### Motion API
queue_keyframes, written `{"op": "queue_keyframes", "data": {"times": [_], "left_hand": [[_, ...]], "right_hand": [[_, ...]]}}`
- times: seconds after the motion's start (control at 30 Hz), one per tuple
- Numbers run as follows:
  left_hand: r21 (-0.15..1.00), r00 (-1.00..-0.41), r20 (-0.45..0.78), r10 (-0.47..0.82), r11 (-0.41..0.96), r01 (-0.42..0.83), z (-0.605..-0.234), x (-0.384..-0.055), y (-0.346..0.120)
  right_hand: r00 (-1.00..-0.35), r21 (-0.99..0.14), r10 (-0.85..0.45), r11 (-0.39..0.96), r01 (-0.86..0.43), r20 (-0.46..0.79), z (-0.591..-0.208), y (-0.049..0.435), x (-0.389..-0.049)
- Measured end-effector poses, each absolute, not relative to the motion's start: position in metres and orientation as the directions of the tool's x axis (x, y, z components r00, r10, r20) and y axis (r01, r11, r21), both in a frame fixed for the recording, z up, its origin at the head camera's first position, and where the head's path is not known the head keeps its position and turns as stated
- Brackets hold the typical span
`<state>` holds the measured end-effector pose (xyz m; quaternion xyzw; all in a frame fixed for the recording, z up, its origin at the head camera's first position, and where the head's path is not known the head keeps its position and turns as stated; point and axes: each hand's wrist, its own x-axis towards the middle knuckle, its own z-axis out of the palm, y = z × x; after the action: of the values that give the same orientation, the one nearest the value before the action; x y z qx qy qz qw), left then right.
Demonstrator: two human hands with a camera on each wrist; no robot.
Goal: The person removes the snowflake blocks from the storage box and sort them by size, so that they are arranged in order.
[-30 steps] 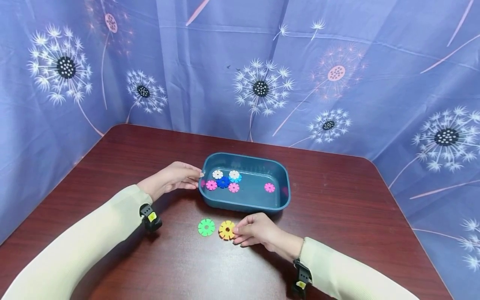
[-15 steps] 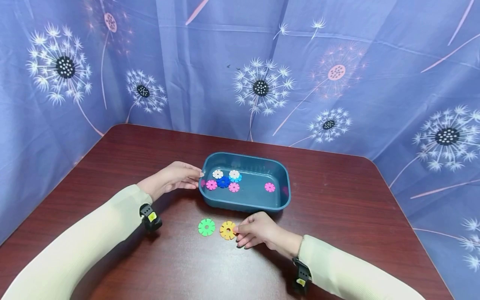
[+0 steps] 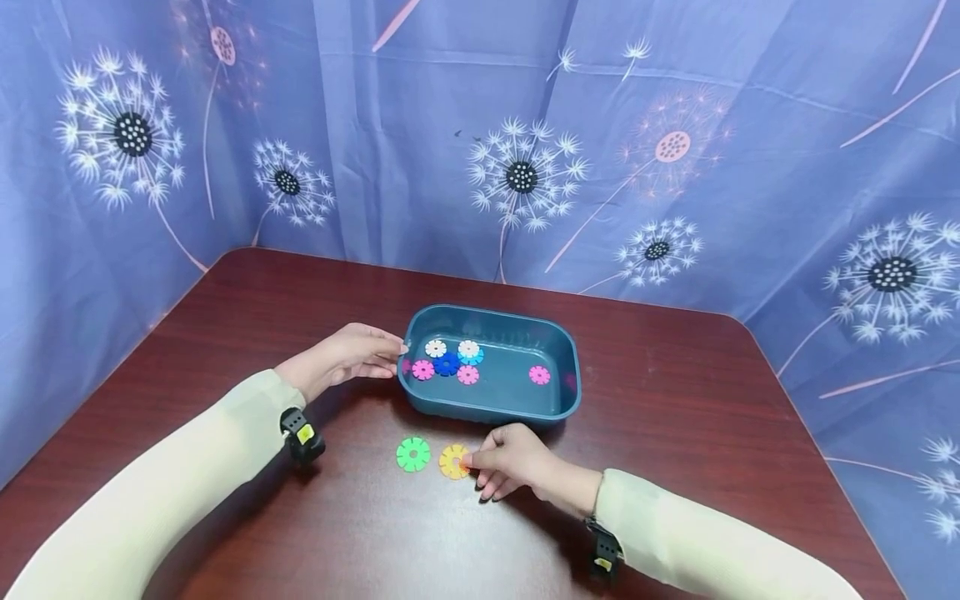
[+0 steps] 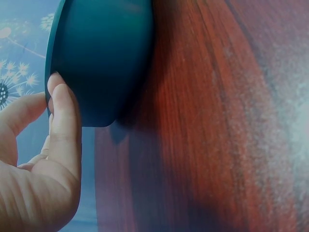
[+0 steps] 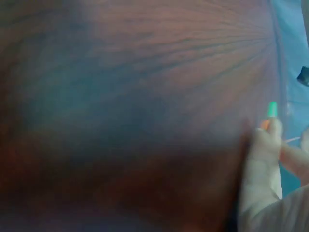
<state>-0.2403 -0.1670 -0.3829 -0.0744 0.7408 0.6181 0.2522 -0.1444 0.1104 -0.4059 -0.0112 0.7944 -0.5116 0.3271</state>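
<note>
Gripping the teal bin (image 3: 487,408) are the left fingers (image 4: 65,125); the right fingers (image 3: 487,458) seemingly clamp the yellow disc (image 3: 447,464).

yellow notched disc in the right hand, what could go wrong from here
The right hand pinches the yellow notched disc only at its edge, so it might slip or twist loose. The green notched disc sits close beside it and could get knocked. The left hand holds the dark teal basin at one end only, so a tug might shift the discs inside.
</note>
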Motion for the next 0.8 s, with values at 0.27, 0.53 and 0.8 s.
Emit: {"op": "queue_keyframes", "data": {"times": [0.27, 0.53, 0.8], "left_hand": [[0.877, -0.860, -0.470, 0.198, 0.218, -0.428, -0.383, -0.242, -0.167], [0.873, -0.855, -0.475, 0.207, 0.228, -0.430, -0.385, -0.243, -0.166], [0.874, -0.853, -0.476, 0.213, 0.218, -0.434, -0.384, -0.243, -0.167]], "right_hand": [[-0.656, -0.866, -0.640, 0.498, 0.042, -0.400, -0.352, 0.119, -0.160], [-0.692, -0.843, -0.654, 0.523, -0.123, -0.305, -0.294, 0.123, -0.201], [-0.632, -0.743, -0.654, 0.646, -0.178, -0.417, -0.290, 0.117, -0.253]]}}
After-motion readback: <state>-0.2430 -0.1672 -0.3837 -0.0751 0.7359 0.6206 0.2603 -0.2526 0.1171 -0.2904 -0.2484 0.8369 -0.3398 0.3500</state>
